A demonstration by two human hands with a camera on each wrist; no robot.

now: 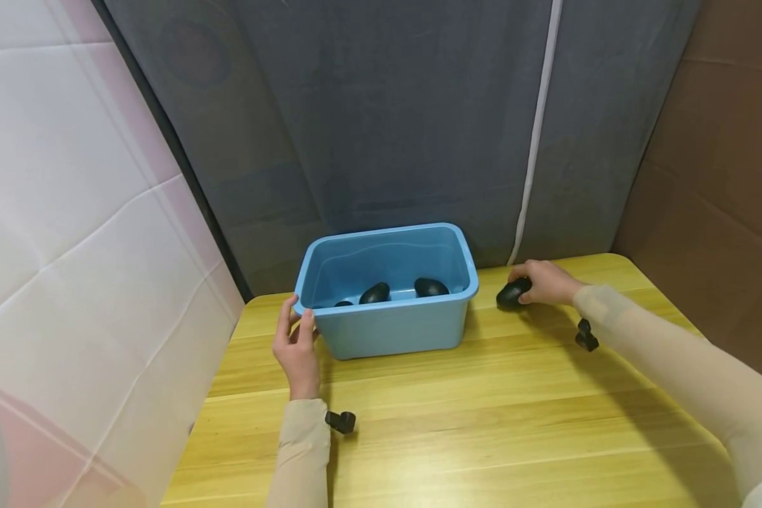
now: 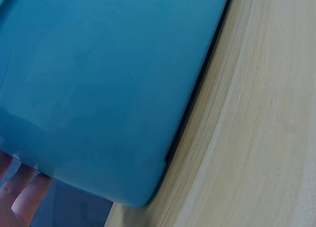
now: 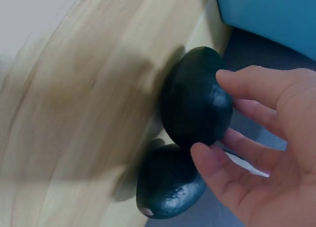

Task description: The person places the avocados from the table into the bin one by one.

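Head view: the left hand (image 1: 297,347) is set against the left front corner of the blue tub (image 1: 387,328), fingers fairly straight on the rim, steadying it near the desk's (image 1: 482,423) far edge. The right hand (image 1: 546,281) is curled round a dark avocado (image 1: 513,292) to the right of the tub, near the far right corner. More avocados (image 1: 376,292) lie in the tub. Recommended: tub kept braced, fruit gripped w/ fingertips, not squeezed.

Left wrist view: only tub wall (image 2: 98,89) and fingertips (image 2: 19,197) are shown.

Right wrist view: a second avocado (image 3: 170,187), hidden from head cam, is seen touching the gripped avocado (image 3: 197,103); fingers (image 3: 247,89) wrap it.
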